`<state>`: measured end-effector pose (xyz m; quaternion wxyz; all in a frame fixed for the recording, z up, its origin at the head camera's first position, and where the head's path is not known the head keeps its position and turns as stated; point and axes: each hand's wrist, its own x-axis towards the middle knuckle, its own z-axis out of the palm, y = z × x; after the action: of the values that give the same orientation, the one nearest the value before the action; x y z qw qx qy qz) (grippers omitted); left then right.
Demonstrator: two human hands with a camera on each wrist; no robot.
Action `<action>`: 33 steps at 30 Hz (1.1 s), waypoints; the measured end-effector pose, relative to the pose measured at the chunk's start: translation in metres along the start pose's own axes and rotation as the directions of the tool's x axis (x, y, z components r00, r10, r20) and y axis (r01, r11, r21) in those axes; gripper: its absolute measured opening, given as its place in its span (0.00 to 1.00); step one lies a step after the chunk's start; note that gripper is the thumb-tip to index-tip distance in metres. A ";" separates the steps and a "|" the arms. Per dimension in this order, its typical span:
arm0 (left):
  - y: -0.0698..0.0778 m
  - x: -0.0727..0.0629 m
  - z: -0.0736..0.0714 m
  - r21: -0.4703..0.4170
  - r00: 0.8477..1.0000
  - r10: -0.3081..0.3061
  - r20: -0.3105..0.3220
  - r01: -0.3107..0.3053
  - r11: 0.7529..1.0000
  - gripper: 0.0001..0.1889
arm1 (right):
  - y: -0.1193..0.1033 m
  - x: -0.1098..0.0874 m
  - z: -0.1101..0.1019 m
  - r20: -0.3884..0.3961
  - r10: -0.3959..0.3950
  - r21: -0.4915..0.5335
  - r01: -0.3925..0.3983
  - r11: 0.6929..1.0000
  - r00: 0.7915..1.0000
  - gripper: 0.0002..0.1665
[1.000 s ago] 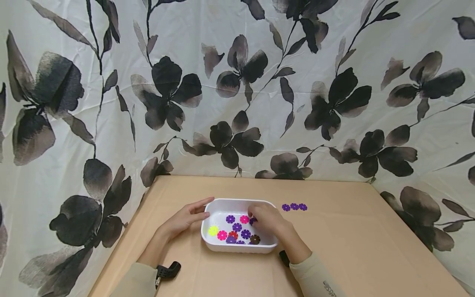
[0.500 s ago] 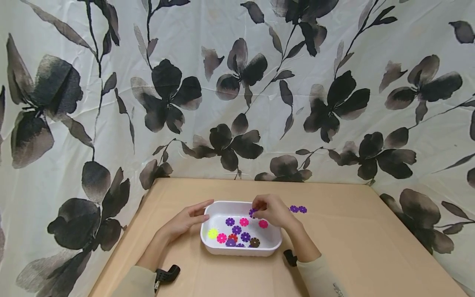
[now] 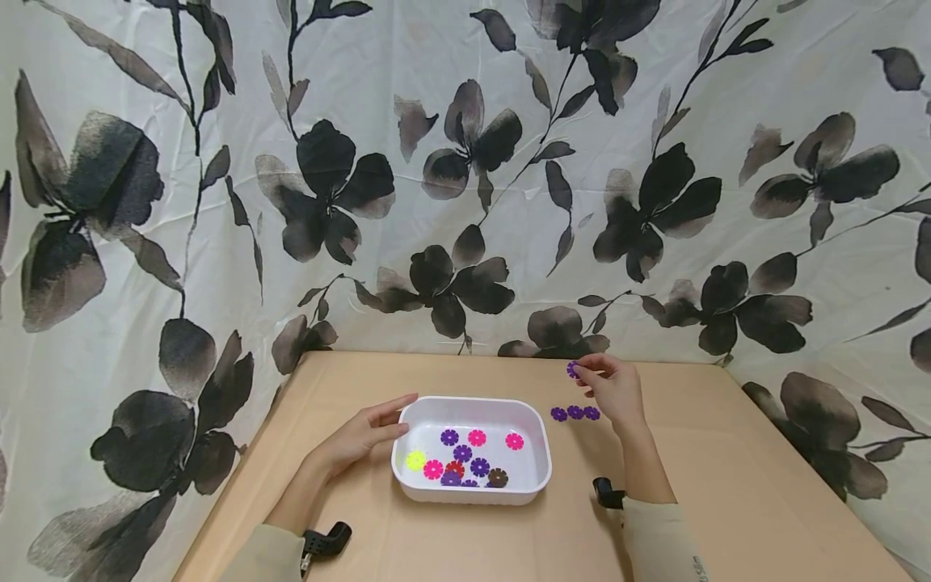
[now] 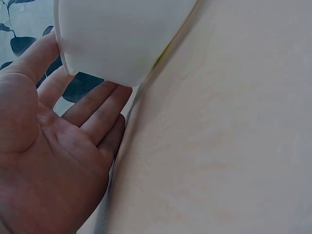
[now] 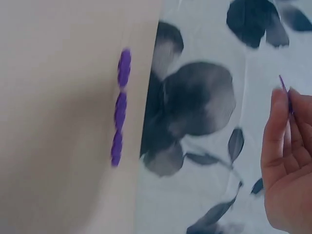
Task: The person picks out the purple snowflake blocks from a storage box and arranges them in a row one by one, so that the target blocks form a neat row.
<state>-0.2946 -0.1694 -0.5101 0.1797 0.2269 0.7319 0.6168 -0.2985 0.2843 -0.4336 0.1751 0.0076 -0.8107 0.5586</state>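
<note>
My right hand (image 3: 614,392) is raised over the back right of the table, pinching a purple flower-shaped disc (image 3: 572,369) between thumb and fingertips. In the right wrist view the disc (image 5: 286,92) shows edge-on. Below that hand lies a short row of three purple flower discs (image 3: 575,412), edge to edge on the table. My left hand (image 3: 360,436) rests at the left end of a white plastic tray (image 3: 473,495), its fairly straight fingers and thumb touching the tray's rim and side. Loose discs lie in the tray, purple, pink (image 3: 515,441), yellow (image 3: 415,460), red and brown (image 3: 498,478).
A light brown table (image 3: 465,541) carries the tray and the row. Behind it hangs a white cloth (image 3: 436,48) with dark flowers. Black straps with small devices sit at the left wrist (image 3: 327,540) and right wrist (image 3: 608,493).
My right hand has lifted a purple disc out of the tray and carried it right and back, above the row. The left hand has stayed at the tray's end.
</note>
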 end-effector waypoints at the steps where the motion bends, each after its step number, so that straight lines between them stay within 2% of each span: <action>1: 0.000 0.000 0.000 -0.003 1.000 -0.004 0.000 0.004 1.000 0.35 | 0.002 0.001 -0.005 -0.017 0.008 -0.015 -0.008 1.000 1.000 0.14; 6: 0.002 0.000 -0.001 -0.018 1.000 -0.014 -0.005 0.014 1.000 0.34 | 0.015 0.004 -0.025 -0.053 0.050 -0.091 -0.054 0.994 0.997 0.14; 11: 0.002 -0.002 0.000 -0.011 1.000 -0.013 -0.009 0.013 1.000 0.34 | 0.037 0.005 -0.038 -0.043 0.105 -0.206 -0.112 0.972 0.994 0.13; 18: 0.003 -0.003 0.000 -0.001 0.999 -0.033 -0.020 0.033 0.999 0.33 | 0.055 0.000 -0.046 -0.015 0.179 -0.209 -0.178 0.962 0.984 0.14; 25: 0.002 -0.001 0.000 0.002 1.000 -0.022 -0.014 0.022 1.000 0.35 | 0.067 -0.005 -0.048 0.043 0.317 -0.205 -0.302 0.931 0.948 0.14; 29: 0.002 -0.001 0.000 0.011 1.000 -0.016 -0.012 0.016 1.000 0.36 | 0.075 -0.005 -0.048 0.088 0.326 -0.246 -0.297 0.923 0.941 0.15; 33: 0.001 -0.001 0.000 0.011 1.000 -0.004 -0.004 0.004 1.000 0.35 | 0.080 -0.005 -0.050 0.104 0.285 -0.329 -0.237 0.914 0.953 0.14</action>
<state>-0.2934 -0.1698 -0.5091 0.1782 0.2250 0.7361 0.6130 -0.2963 0.3589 -0.4912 0.0366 -0.0868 -0.8934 0.4393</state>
